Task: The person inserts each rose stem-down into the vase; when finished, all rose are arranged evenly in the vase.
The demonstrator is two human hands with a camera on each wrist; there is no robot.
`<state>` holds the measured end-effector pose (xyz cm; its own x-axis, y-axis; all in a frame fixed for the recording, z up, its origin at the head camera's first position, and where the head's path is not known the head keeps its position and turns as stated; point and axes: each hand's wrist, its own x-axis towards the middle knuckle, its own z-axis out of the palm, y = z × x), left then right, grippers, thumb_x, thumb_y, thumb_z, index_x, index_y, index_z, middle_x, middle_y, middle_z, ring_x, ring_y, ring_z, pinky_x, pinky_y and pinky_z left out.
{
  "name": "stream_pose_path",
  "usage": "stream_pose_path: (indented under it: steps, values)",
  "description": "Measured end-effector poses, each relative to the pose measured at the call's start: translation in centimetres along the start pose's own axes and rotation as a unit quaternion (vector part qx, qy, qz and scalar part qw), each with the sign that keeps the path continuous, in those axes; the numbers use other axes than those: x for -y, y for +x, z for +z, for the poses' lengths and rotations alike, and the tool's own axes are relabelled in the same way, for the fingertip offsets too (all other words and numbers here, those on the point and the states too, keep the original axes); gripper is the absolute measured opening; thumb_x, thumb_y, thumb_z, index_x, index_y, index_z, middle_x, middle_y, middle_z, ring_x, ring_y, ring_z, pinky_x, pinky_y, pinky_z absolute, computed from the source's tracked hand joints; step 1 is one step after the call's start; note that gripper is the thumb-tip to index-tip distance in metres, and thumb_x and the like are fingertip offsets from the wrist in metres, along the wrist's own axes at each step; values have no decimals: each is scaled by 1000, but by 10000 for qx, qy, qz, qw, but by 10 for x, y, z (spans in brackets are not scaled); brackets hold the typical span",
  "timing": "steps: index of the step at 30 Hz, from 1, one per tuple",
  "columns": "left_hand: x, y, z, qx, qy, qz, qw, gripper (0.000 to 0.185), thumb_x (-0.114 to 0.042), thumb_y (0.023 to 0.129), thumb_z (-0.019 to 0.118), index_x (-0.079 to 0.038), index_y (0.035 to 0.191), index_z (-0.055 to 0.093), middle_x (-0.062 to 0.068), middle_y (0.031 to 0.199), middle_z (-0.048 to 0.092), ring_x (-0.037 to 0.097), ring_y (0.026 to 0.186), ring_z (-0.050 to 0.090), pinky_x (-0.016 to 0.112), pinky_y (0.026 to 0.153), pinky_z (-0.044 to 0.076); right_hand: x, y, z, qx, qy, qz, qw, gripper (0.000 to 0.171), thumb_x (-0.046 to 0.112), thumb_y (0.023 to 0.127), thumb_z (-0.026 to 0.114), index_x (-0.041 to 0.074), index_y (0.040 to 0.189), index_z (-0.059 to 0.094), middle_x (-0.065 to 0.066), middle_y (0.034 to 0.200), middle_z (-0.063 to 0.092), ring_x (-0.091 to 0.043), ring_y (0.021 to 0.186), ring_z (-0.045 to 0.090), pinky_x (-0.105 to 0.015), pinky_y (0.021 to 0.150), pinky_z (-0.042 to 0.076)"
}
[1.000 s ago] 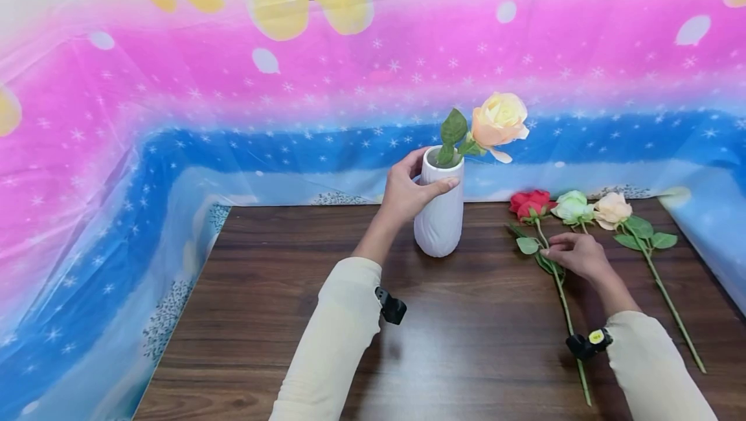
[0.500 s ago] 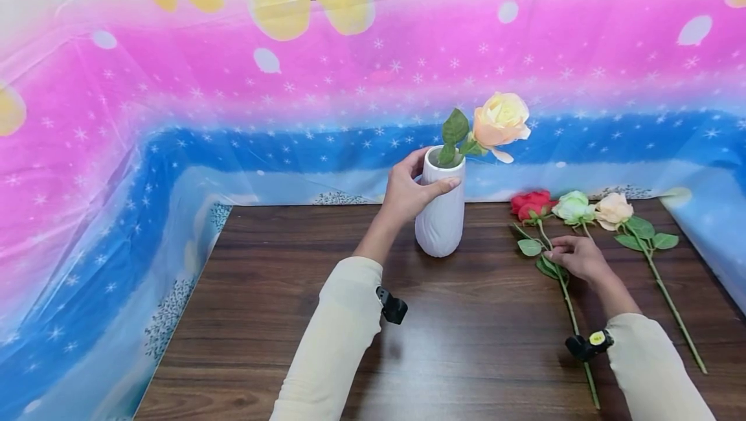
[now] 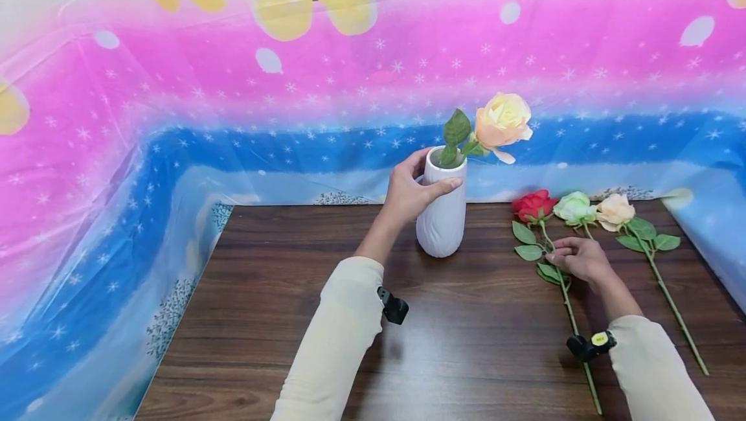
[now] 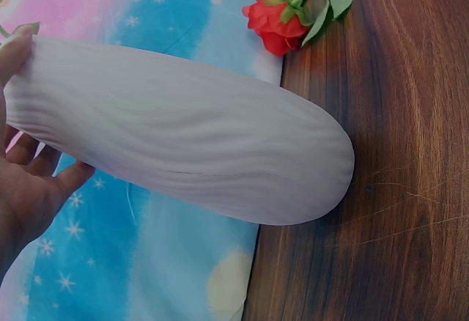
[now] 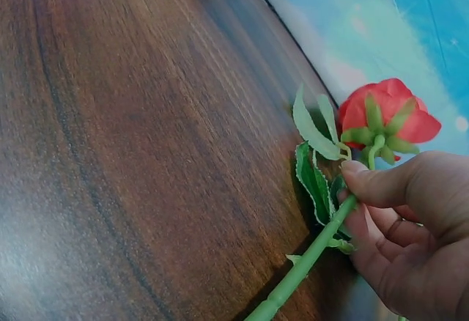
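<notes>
Two hands busy here: the left hand (image 3: 408, 193) is wrapped round the neck of the white vase (image 3: 441, 214), which stands upright on the wooden table (image 3: 291, 317) with a peach rose (image 3: 501, 120) in it. The right hand (image 3: 579, 258) pinches the stem of the red rose (image 3: 533, 204) between thumb and fingers, bloom near the table's back edge, just beside a green rose (image 3: 574, 207).

The vase (image 3: 441, 214) at frame centre is white with a wavy ribbed pattern and holds a peach-yellow rose (image 3: 501, 120) with green leaves. At right lie a red rose (image 3: 533, 204), a pale green rose (image 3: 574, 207) and a cream rose (image 3: 614, 210) on the dark brown wood-grain table (image 3: 291, 317). The backdrop (image 3: 233, 84) across the upper frame shows pink and blue bands with white stars and yellow patches.
</notes>
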<state>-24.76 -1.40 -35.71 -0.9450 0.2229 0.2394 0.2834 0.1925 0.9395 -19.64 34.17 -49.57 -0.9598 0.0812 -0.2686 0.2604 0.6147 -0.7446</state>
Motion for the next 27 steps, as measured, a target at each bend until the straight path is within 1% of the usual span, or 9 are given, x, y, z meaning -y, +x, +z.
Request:
stream_pose_path:
  steps: [3,6,10,16,18,20,23,25,27]
  values:
    - [0,0,0,9,-6,-11,10000,70,-27,84,84,-15,146,54,6,136,65,24,127,65,42,102,57,0,-2,0,-68,105,42,9999,51,15,97,67,-14,135,51,-5,99,72,6,75,57,-18,66,53]
    - [0,1,0,14,13,-28,10000,70,-27,84,84,-15,146,53,7,137,65,24,127,64,42,103,57,1,-3,-2,-89,354,93,9993,54,16,97,66,-14,138,49,6,92,69,8,75,58,-18,67,55]
    - [0,0,0,12,27,-40,10000,70,-27,84,84,-15,146,53,7,138,65,24,127,64,42,102,57,3,-5,-4,-128,941,96,9954,61,19,98,66,-14,145,43,19,85,63,9,75,61,-16,70,57]
    - [-1,0,-1,30,7,-74,10000,71,-28,84,84,-15,146,53,6,138,64,24,128,64,42,103,57,15,-8,-13,-124,1762,-3,9843,67,19,99,67,-11,150,38,27,82,64,13,79,64,-11,74,57]
    - [-2,0,-2,30,1,-88,10000,72,-28,83,85,-15,147,53,6,139,64,24,129,63,42,104,57,20,-9,-15,-144,2047,-72,9787,56,19,97,69,-3,145,49,28,83,64,12,79,65,-11,74,57]
    - [-2,0,-2,25,2,-95,10000,73,-28,83,85,-16,147,53,6,139,64,23,129,63,42,104,56,27,-11,-18,-173,2421,-142,9700,37,18,96,71,10,131,60,26,83,65,10,79,66,-11,72,57]
    - [-2,0,-2,28,24,-88,10000,72,-28,83,85,-15,147,53,6,139,64,24,129,63,42,104,57,37,-13,-22,-171,3084,-241,9508,19,15,93,74,24,107,64,24,84,69,8,78,69,-12,69,57]
    - [-2,0,-2,32,28,-76,10000,71,-27,83,85,-15,146,54,7,138,64,24,129,63,42,103,57,45,-14,-24,-146,3403,-288,9398,20,14,93,75,27,103,64,22,84,72,6,77,70,-13,68,58]
    - [-3,0,-1,29,42,-66,10000,70,-27,83,85,-15,146,54,7,138,64,24,128,64,42,103,57,52,-14,-26,-122,3642,-350,9306,19,13,92,76,24,103,65,20,84,74,4,77,72,-14,68,58]
